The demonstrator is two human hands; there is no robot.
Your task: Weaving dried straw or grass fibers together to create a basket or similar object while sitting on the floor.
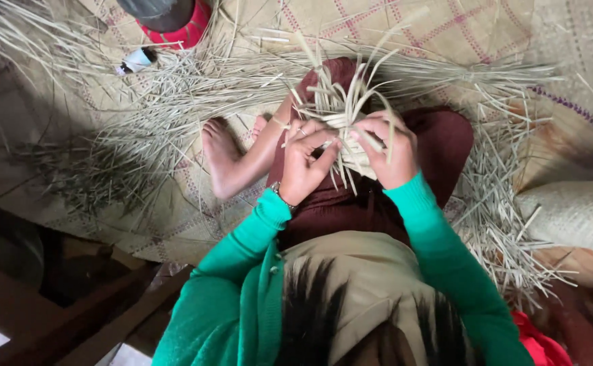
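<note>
Straw-coloured woven piece point(350, 146) sits over your lap, pinched between both hands. Left hand point(304, 166) clamps its left edge, right hand point(390, 150) its right edge, fingertips almost meeting at centre. Loose strips point(340, 88) fan up and away from you; loose straw pile point(499, 224) lies near your right.

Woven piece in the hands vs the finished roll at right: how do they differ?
The woven piece is small, held over the lap by the left hand and right hand; the roll is larger and lies on the mat. The woven piece has loose strip ends sticking out all round; the roll has a closed, even surface. Both are pale woven straw.
</note>
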